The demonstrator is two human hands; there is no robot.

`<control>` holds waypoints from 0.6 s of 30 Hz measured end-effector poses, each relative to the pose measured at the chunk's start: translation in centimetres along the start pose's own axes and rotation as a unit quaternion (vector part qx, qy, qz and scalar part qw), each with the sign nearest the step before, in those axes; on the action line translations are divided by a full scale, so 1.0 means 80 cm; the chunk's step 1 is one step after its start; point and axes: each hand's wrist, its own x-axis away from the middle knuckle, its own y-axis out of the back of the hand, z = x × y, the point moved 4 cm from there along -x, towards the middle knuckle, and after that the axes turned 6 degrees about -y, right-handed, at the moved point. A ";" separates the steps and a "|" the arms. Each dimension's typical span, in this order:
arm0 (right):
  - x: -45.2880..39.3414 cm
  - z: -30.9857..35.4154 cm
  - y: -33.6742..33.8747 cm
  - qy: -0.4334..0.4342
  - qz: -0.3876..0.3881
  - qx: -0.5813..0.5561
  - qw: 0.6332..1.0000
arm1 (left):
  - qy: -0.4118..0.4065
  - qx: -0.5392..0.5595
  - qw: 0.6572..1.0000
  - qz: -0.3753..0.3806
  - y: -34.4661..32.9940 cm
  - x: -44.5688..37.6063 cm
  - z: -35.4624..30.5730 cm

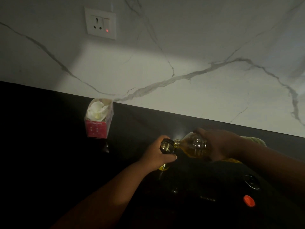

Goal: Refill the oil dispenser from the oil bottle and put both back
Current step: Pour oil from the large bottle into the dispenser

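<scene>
Oil bottle tilted in right grip, mouth at oil dispenser rim; left grip wraps dispenser. Labels unreadable.

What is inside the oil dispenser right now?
Through the open mouth of the oil dispenser, some yellow oil glints; the left hand wrapped around it hides the fill level. The oil bottle is tipped at its rim.
</scene>
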 end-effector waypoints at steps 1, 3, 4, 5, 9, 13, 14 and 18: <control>0.000 0.000 0.000 0.000 0.000 0.003 1.000 | 0.000 -0.001 1.000 -0.001 0.000 0.000 0.000; 0.000 -0.001 0.000 -0.003 -0.005 0.016 1.000 | -0.001 0.001 1.000 -0.005 0.000 0.000 0.000; 0.000 -0.001 0.000 -0.004 -0.008 0.022 1.000 | -0.003 0.002 1.000 -0.006 0.000 0.000 0.000; 0.000 -0.001 0.000 -0.004 -0.010 0.025 1.000 | -0.003 0.003 1.000 -0.007 0.000 0.000 0.000; 0.001 0.001 0.001 -0.002 -0.007 0.023 1.000 | -0.002 -0.001 1.000 -0.008 0.000 0.001 0.000; 0.002 0.003 0.003 0.004 -0.003 0.014 1.000 | -0.004 -0.001 1.000 -0.009 0.000 0.000 0.000; 0.002 0.003 0.003 0.004 -0.004 0.011 1.000 | -0.005 -0.002 1.000 -0.009 0.000 0.000 0.000; 0.002 0.002 0.002 0.000 0.000 0.012 1.000 | -0.006 0.001 1.000 -0.004 0.000 0.000 -0.001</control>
